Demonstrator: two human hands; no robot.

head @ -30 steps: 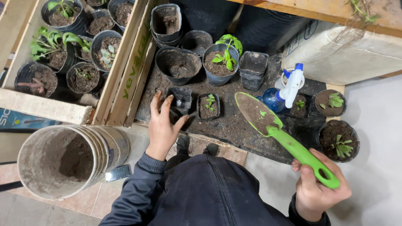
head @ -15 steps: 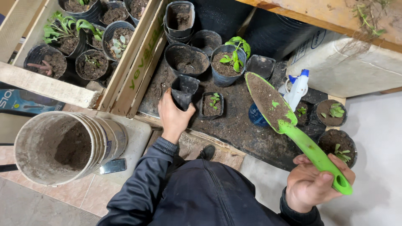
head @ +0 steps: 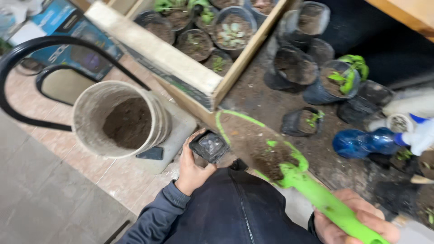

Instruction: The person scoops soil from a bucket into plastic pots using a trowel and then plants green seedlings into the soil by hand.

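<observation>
A small empty black pot [head: 209,145] is gripped by the left hand [head: 192,169], just right of the soil-filled bucket [head: 118,119]. A green trowel [head: 275,158], soil on its blade, is held by its handle in the right hand [head: 352,223], its blade just right of the pot.

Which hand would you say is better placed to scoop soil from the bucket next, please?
Probably the right hand: it grips the green trowel, whose blade points toward the soil bucket. The left hand is occupied holding the small black pot.
</observation>
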